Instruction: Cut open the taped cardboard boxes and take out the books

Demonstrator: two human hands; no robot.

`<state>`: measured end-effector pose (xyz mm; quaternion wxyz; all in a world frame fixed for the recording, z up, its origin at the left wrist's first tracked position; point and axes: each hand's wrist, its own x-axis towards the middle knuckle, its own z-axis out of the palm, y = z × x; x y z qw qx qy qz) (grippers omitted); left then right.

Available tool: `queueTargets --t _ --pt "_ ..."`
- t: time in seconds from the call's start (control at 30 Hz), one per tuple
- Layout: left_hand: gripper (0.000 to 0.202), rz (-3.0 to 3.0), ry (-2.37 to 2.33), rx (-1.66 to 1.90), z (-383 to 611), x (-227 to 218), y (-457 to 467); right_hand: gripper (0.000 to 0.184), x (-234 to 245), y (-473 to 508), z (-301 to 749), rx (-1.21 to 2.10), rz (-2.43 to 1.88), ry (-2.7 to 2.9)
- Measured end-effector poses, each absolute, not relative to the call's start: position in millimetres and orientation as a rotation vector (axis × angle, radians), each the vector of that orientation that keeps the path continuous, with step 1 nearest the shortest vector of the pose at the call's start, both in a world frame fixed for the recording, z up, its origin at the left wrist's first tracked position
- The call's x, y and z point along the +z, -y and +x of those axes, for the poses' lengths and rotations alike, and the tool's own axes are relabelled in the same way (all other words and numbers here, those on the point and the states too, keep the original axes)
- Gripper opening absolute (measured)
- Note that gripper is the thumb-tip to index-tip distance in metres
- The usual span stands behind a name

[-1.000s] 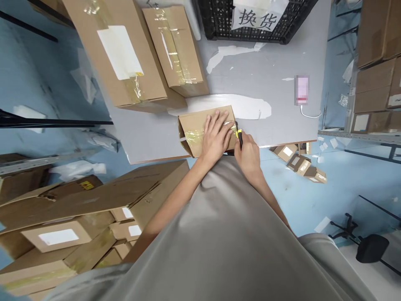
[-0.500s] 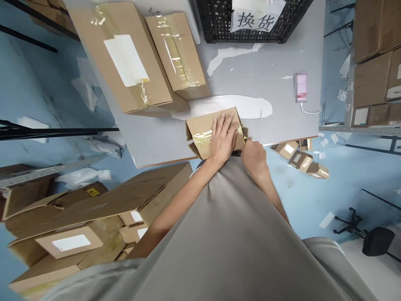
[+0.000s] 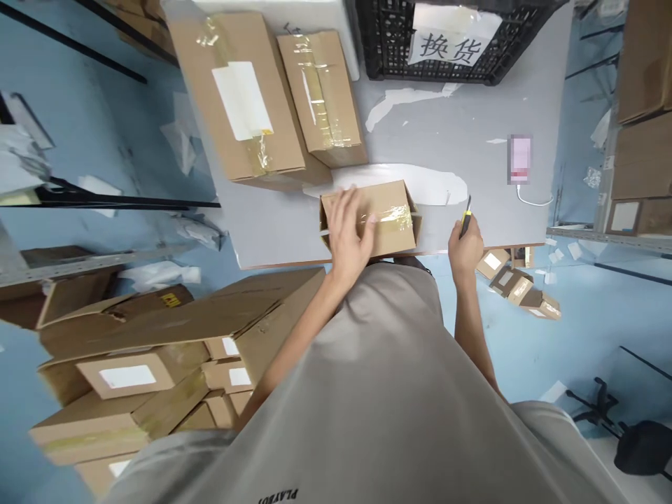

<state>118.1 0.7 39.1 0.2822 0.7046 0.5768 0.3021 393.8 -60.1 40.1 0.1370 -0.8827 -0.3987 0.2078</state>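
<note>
Box (image 3: 393,215) lies at the table's (image 3: 420,133) near edge, left grip (image 3: 347,234) resting open on it, right grip (image 3: 465,245) clasping a cutter (image 3: 465,220).

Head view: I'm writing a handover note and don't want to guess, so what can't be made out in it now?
All in the head view:
- Contents of the small box: hidden by its cardboard.
- Most of the knife's handle: covered by the right hand.
- Far part of the black crate: cut off by the top edge.
- Pink object's details: blurred by pixelation.
- Any print on the large box's label: too small or faint.
</note>
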Motion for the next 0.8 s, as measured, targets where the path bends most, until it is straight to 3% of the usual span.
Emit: queueTargets --t 0.13,0.23,0.37,0.63,0.8 --pt "0.075 1.725 -1.838 0.830 84.4 27.6 10.5 0.066 -40.5 30.2 431.0 0.794 -2.776 1.106" --pt "0.091 1.603 -1.977 0.813 71.1 11.3 18.2 0.068 -68.9 24.8 445.0 0.795 -2.832 1.162" --pt "0.091 1.509 -2.062 0.840 59.5 -5.7 27.1 0.063 -80.9 28.5 448.9 0.728 -2.637 1.295" --pt "0.095 1.274 -2.033 0.980 17.6 -16.0 33.3 0.049 -107.8 15.5 380.1 1.529 -1.988 0.743" --pt "0.092 1.159 -2.095 1.005 4.7 -17.2 36.0 0.054 -111.3 1.8 343.7 1.708 -1.740 0.694"
